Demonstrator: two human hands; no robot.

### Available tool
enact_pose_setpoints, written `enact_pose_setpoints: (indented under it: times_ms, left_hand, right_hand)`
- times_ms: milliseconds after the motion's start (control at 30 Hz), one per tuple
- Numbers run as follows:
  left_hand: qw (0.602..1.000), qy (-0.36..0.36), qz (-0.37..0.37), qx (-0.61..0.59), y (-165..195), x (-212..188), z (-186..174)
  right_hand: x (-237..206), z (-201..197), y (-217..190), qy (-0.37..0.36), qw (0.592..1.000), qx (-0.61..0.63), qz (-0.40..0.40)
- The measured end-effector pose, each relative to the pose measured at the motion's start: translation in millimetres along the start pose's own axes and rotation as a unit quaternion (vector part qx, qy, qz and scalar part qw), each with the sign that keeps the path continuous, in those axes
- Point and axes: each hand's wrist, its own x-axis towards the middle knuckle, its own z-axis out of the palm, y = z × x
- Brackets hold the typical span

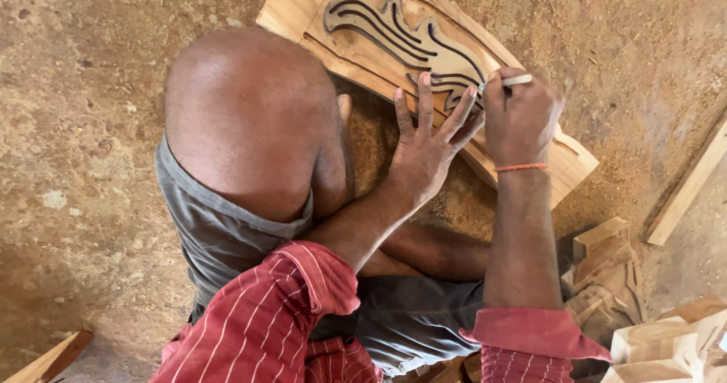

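A wooden panel (pixel 299 8) lies on the dirt floor, with a leaf-like pattern (pixel 394 31) cut into it in dark grooves. My left hand (pixel 424 152) lies flat on the panel's near edge, fingers spread, holding nothing. My right hand (pixel 522 118) is closed around a thin white pencil-like stick (pixel 509 82), whose tip touches the pattern beside my left fingertips. An orange thread circles my right wrist. My bent bare knee (pixel 242 114), in grey shorts, rises at the left and hides part of the panel's near edge.
Sawdust (pixel 454 201) is heaped under my hands and against the panel. Pale wood offcuts (pixel 651 345) are stacked at the lower right. A long plank (pixel 689 186) lies at the right edge, and another wood piece (pixel 53 356) sits at the bottom left.
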Motion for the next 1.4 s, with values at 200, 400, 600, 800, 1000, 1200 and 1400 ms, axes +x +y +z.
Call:
enact_pose_setpoints:
  times_ms: [200, 400, 600, 800, 1000, 1200, 1400]
  left_hand:
    - [1.0, -0.006, 0.003, 0.016, 0.6, 0.3, 1.3]
    - [1.0, 0.013, -0.008, 0.0, 2.0, 1.3, 0.8]
    - [1.0, 0.0, -0.003, 0.009, 1.4, 1.2, -2.5]
    - [0.999, -0.027, 0.009, 0.031, 0.3, 1.6, -3.7]
    - [1.0, -0.02, 0.007, 0.007, 0.7, 4.9, -3.0]
    - [0.992, -0.114, 0.038, 0.042, -0.8, 5.7, -3.2]
    - [0.997, -0.067, 0.023, 0.029, -3.1, 8.1, -1.8]
  right_hand:
    - [0.9, -5.0, -6.9, -0.025, 0.998, -0.012, 0.062]
    - [0.0, -7.0, -12.6, -0.001, 0.999, -0.03, 0.023]
    - [-10.7, 1.6, -7.7, 0.077, 0.996, 0.008, -0.05]
    - [-2.7, 11.8, -11.2, 0.044, 0.995, 0.068, 0.052]
    - [-2.6, 18.3, -29.5, 0.08, 0.992, 0.1, -0.009]
    - [-12.3, 16.8, -43.8, 0.09, 0.987, 0.13, -0.022]
    - [-6.6, 11.9, -42.7, 0.051, 0.981, 0.155, 0.105]
